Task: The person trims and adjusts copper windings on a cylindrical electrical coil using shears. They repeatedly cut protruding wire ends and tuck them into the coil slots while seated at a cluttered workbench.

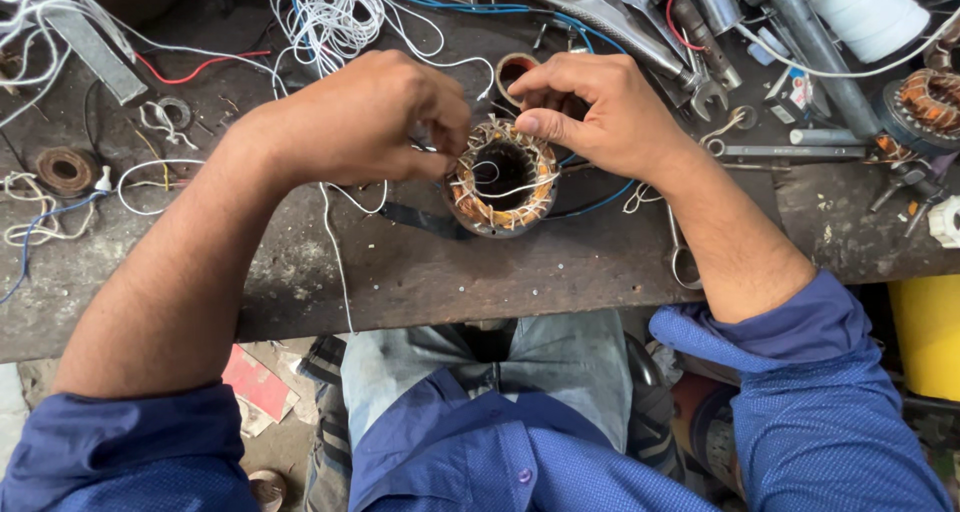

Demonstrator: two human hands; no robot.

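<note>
A round motor stator (502,184) with copper windings and white binding thread stands on end on the dark workbench (420,272). My left hand (370,117) is at its left rim, fingers pinched on a thin white thread that crosses the winding. On the upper right rim rests my right hand (600,112), thumb and fingers pressing on the winding. Both forearms come in from blue rolled-up sleeves.
Loose white wire (335,12) and a red wire (200,69) lie at the back left. Spanners and pliers (650,22) crowd the back right beside a white thread spool (868,12) and a second wound stator (928,102). A yellow container (930,332) stands below the bench edge.
</note>
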